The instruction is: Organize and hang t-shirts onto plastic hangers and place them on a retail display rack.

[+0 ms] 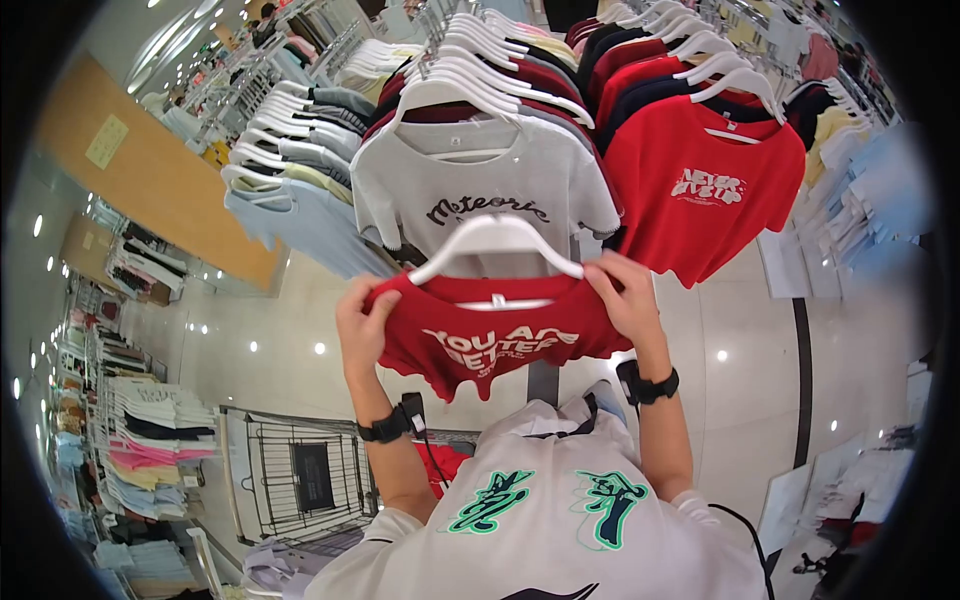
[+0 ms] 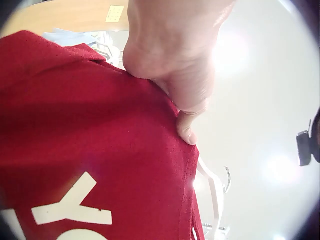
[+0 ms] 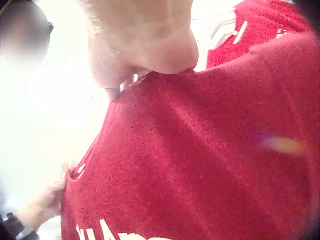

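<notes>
A dark red T-shirt (image 1: 405, 340) with white lettering hangs on a white hanger (image 1: 497, 235) in front of the person's chest. My left hand (image 1: 362, 318) pinches one shoulder of the T-shirt, thumb on the front. At the opposite shoulder my right hand (image 1: 628, 300) grips the cloth. The left wrist view shows the left thumb (image 2: 187, 132) at the edge of the red cloth (image 2: 100, 135), near the hanger's white arm (image 2: 216, 195). In the right wrist view, the right hand (image 3: 145, 47) holds the top edge; its fingertips are mostly hidden behind the fabric.
Ahead stands a clothes rack with a grey T-shirt (image 1: 480, 185) and a bright red T-shirt (image 1: 705, 180) facing forward. Light blue garments (image 1: 290, 215) hang to the left. A wire shopping cart (image 1: 290, 480) is at lower left, with folded clothes (image 1: 155, 450) beyond it.
</notes>
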Tool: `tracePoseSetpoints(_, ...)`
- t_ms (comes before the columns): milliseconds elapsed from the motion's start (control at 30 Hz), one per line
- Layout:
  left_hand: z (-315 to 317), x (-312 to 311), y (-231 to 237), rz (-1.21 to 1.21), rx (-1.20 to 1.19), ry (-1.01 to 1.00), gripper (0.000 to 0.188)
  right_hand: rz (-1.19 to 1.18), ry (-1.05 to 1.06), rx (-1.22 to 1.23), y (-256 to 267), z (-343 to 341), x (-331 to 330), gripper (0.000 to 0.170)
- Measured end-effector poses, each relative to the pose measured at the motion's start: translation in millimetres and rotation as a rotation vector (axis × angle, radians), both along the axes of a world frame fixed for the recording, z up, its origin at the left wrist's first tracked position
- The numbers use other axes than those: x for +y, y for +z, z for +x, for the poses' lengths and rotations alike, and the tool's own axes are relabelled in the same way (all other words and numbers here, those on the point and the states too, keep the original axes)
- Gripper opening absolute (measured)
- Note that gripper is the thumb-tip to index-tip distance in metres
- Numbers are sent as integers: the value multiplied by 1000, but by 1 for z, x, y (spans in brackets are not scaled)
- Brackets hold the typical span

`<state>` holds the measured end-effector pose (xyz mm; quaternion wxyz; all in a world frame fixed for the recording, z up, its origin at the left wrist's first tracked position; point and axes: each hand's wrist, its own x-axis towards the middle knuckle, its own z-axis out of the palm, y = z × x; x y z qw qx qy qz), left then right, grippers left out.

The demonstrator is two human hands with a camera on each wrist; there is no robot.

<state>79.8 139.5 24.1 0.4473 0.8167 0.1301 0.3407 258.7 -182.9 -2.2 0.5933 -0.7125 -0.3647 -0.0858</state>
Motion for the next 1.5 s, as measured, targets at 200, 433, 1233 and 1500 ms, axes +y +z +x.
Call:
tracePoseSetpoints(200, 67, 60, 52, 37, -150, 28, 17, 80, -115, -202, 84, 51, 55, 24)
tracePoseSetpoints(433, 100, 89, 62, 35, -191, 35, 23, 52, -145, -304, 101, 92, 97, 30)
tracePoseSetpoints(1233, 212, 2, 84, 164, -194, -20, 41, -216, -211, -360, 79, 114, 168, 33)
tracePoseSetpoints(1500, 246, 13, 82, 233, -239, 39, 51, -175, -196, -342, 77, 150, 182, 31)
